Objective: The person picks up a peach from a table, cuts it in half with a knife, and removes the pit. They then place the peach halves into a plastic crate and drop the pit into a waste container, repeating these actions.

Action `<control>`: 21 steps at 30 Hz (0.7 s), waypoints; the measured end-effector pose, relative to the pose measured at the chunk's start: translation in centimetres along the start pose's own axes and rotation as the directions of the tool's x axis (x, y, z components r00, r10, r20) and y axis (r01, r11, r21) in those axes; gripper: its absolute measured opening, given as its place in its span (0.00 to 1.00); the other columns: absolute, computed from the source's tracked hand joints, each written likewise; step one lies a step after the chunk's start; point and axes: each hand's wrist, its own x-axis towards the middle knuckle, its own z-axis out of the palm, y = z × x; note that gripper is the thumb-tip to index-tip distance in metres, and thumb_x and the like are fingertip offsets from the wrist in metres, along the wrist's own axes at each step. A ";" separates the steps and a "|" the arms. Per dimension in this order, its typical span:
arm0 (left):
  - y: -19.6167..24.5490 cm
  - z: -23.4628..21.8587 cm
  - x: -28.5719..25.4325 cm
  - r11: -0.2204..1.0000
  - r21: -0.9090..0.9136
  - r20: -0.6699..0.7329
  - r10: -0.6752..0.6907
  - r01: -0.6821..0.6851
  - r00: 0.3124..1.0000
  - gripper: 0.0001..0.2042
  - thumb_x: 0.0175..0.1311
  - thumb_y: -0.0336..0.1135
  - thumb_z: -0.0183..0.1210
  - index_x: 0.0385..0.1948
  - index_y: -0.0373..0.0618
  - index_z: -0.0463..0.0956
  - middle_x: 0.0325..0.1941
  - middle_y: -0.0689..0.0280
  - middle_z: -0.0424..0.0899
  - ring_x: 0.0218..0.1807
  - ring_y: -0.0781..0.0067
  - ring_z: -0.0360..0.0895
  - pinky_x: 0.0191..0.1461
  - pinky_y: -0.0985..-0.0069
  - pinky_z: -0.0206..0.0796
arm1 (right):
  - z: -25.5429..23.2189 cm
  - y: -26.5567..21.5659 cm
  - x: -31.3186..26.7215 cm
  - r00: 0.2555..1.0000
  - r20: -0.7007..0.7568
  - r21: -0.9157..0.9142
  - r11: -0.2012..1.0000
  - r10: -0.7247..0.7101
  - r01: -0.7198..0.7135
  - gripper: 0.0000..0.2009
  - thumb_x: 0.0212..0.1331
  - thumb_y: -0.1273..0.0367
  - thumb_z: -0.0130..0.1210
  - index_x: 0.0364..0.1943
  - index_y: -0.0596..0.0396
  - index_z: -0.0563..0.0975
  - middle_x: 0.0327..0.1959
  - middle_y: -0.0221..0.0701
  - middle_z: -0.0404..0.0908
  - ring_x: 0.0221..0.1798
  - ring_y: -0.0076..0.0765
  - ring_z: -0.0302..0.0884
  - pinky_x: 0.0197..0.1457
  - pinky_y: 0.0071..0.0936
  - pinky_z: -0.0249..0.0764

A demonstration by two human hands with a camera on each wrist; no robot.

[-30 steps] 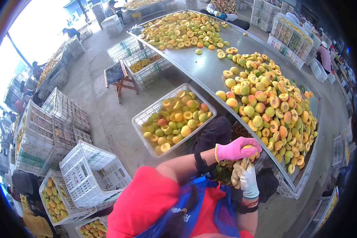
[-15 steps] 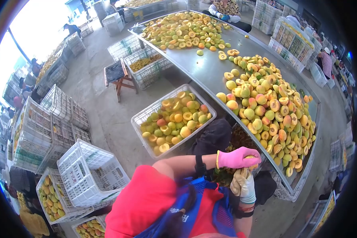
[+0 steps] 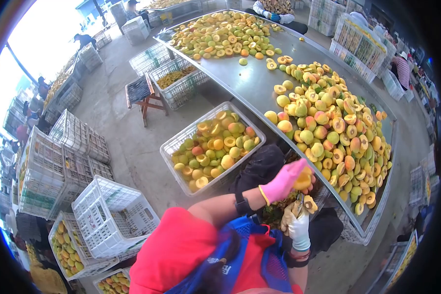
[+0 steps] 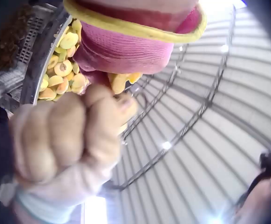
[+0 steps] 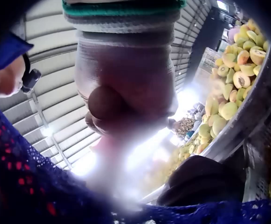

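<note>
My left hand [image 3: 285, 182] in the pink glove has lifted up and tipped since a moment ago. It holds a yellow peach half [image 3: 303, 180] in its curled fingers. My right hand [image 3: 295, 216] in the white glove is just under it, clenched in a fist around something small; I cannot tell what. Both are at the edge of the metal surface [image 3: 254, 83], beside the big pile of peaches [image 3: 333, 132]. A white crate [image 3: 174, 143] on the floor beside me is full of peaches, too
</note>
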 end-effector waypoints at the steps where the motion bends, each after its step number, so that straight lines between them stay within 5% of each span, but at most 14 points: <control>1: 0.9 -0.5 0.0 0.995 0.025 -0.020 0.099 -0.099 0.995 0.22 0.74 0.54 0.48 0.46 0.40 0.72 0.39 0.58 0.82 0.34 0.68 0.83 0.33 0.73 0.77 | 0.2 0.1 0.1 0.998 -0.060 0.018 0.999 -0.029 0.031 0.07 0.65 0.71 0.53 0.32 0.54 0.67 0.14 0.26 0.64 0.10 0.24 0.63 0.13 0.21 0.62; 3: 3.1 -1.7 -0.5 0.942 0.192 -0.045 0.290 -0.277 0.956 0.21 0.74 0.52 0.50 0.48 0.40 0.72 0.39 0.58 0.82 0.34 0.68 0.83 0.34 0.74 0.77 | 0.2 0.7 0.4 0.984 -0.160 -0.025 0.996 -0.085 0.082 0.08 0.65 0.70 0.53 0.30 0.53 0.67 0.14 0.26 0.64 0.11 0.24 0.63 0.13 0.21 0.62; 6: 6.3 -5.6 -0.8 0.805 0.497 -0.228 0.482 -0.325 0.846 0.18 0.71 0.49 0.55 0.46 0.41 0.76 0.42 0.59 0.83 0.39 0.68 0.82 0.39 0.72 0.75 | -1.1 2.5 0.7 0.970 -0.222 -0.200 0.978 -0.098 0.053 0.09 0.67 0.68 0.52 0.29 0.51 0.67 0.15 0.25 0.63 0.11 0.23 0.62 0.14 0.22 0.63; 7: 7.3 -8.0 -0.6 0.758 0.603 -0.343 0.529 -0.250 0.777 0.17 0.69 0.47 0.57 0.45 0.41 0.77 0.42 0.60 0.83 0.40 0.68 0.82 0.41 0.71 0.74 | -1.3 2.6 0.8 0.970 -0.238 -0.182 0.983 -0.054 0.010 0.09 0.67 0.67 0.51 0.29 0.51 0.67 0.15 0.25 0.63 0.12 0.23 0.62 0.14 0.22 0.63; 9: 9.4 -13.0 -0.6 0.629 0.777 -0.501 0.601 0.018 0.623 0.15 0.67 0.45 0.61 0.44 0.42 0.80 0.44 0.61 0.84 0.43 0.68 0.82 0.44 0.69 0.73 | -1.0 1.4 0.5 0.956 -0.228 0.154 0.976 0.186 -0.153 0.10 0.69 0.65 0.51 0.29 0.50 0.68 0.15 0.24 0.62 0.12 0.22 0.61 0.15 0.21 0.64; 10: 10.5 -15.7 -0.8 0.176 0.979 -0.201 0.826 0.098 0.527 0.17 0.65 0.46 0.61 0.47 0.44 0.78 0.44 0.58 0.83 0.46 0.62 0.80 0.48 0.65 0.71 | -1.2 1.6 0.5 0.958 -0.233 0.079 0.985 0.168 -0.154 0.10 0.69 0.65 0.51 0.29 0.49 0.68 0.15 0.24 0.62 0.12 0.21 0.60 0.15 0.21 0.64; 12: 13.1 -19.5 -1.6 -0.194 0.888 -0.062 0.848 0.417 0.527 0.18 0.63 0.46 0.61 0.49 0.44 0.77 0.46 0.55 0.81 0.46 0.56 0.80 0.47 0.63 0.71 | -1.6 2.0 0.3 0.961 -0.241 -0.074 0.985 0.133 -0.155 0.11 0.70 0.64 0.50 0.29 0.49 0.68 0.15 0.23 0.62 0.13 0.21 0.59 0.16 0.21 0.64; 15: 15.1 -20.6 -1.0 -0.249 0.826 -0.064 0.850 0.506 0.523 0.20 0.61 0.46 0.61 0.50 0.44 0.75 0.48 0.54 0.79 0.49 0.51 0.78 0.51 0.60 0.70 | -1.2 0.6 0.6 0.931 -0.265 0.076 0.968 0.252 -0.241 0.10 0.70 0.64 0.50 0.29 0.49 0.69 0.15 0.23 0.62 0.13 0.21 0.59 0.16 0.20 0.64; 19: 14.2 -17.7 4.9 -0.281 0.945 0.120 0.774 0.167 0.622 0.22 0.59 0.45 0.62 0.51 0.44 0.75 0.53 0.53 0.77 0.54 0.48 0.75 0.56 0.58 0.68 | -1.3 0.7 1.7 0.919 -0.285 0.032 0.961 0.273 -0.275 0.08 0.67 0.66 0.52 0.30 0.50 0.69 0.16 0.24 0.64 0.13 0.21 0.62 0.16 0.21 0.64; 21: 12.3 -15.5 8.6 -0.352 0.927 0.170 0.707 0.132 0.687 0.24 0.59 0.47 0.61 0.54 0.44 0.74 0.56 0.53 0.76 0.58 0.48 0.74 0.59 0.56 0.67 | -1.3 0.8 2.3 0.918 -0.286 0.031 0.960 0.276 -0.279 0.07 0.66 0.68 0.53 0.32 0.51 0.69 0.16 0.25 0.65 0.13 0.22 0.63 0.15 0.21 0.65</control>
